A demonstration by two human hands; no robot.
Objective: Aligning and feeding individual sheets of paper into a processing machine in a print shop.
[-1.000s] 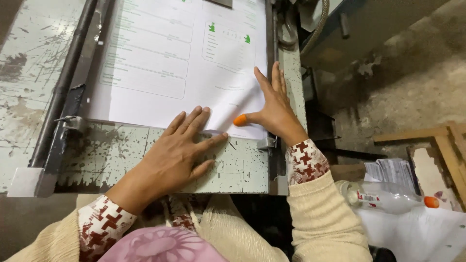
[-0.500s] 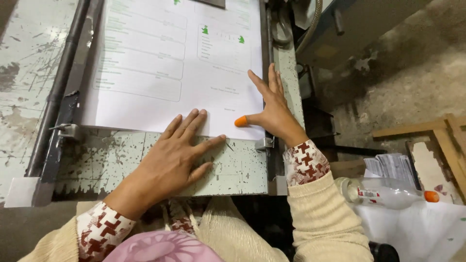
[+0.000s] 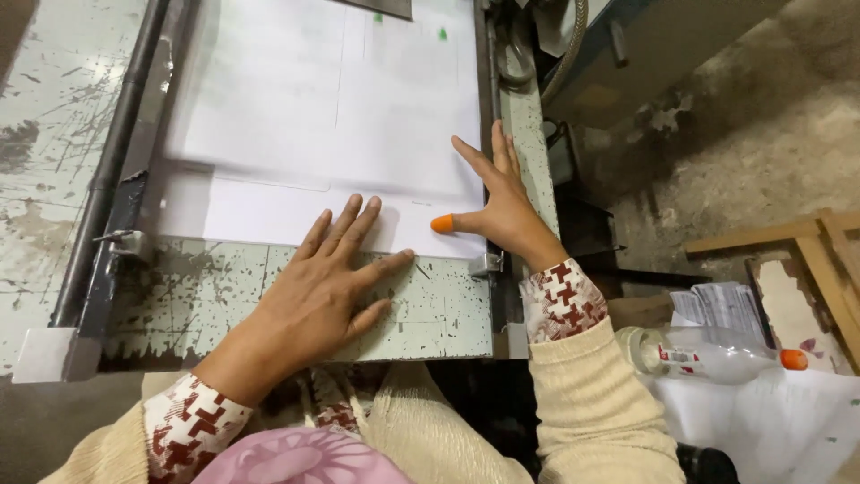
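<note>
Far left: dark metal rail point(image 3: 106, 179) running 12-to-6 along the worn, paint-chipped table point(image 3: 269, 300); small bracket point(image 3: 121, 244) at its lower end. Left hand point(image 3: 318, 287) flat, open, fingers spread toward 1 o'clock; palm on the table, fingertips touching the near edge of the white paper stack point(image 3: 340, 134). Stack lying at 12 o'clock from both hands, long axis 12-to-6, near edge running 9-to-3; upper sheets blurred. Right hand point(image 3: 502, 202) open, gripping nothing, fingers toward 12 along the stack's right edge; thumb in orange rubber cap point(image 3: 442, 223) pointing to 9, resting on the sheet corner; nearer to that corner than the left. Far right, at 4 o'clock: plastic bottle point(image 3: 708, 351) lying on its side.
</note>
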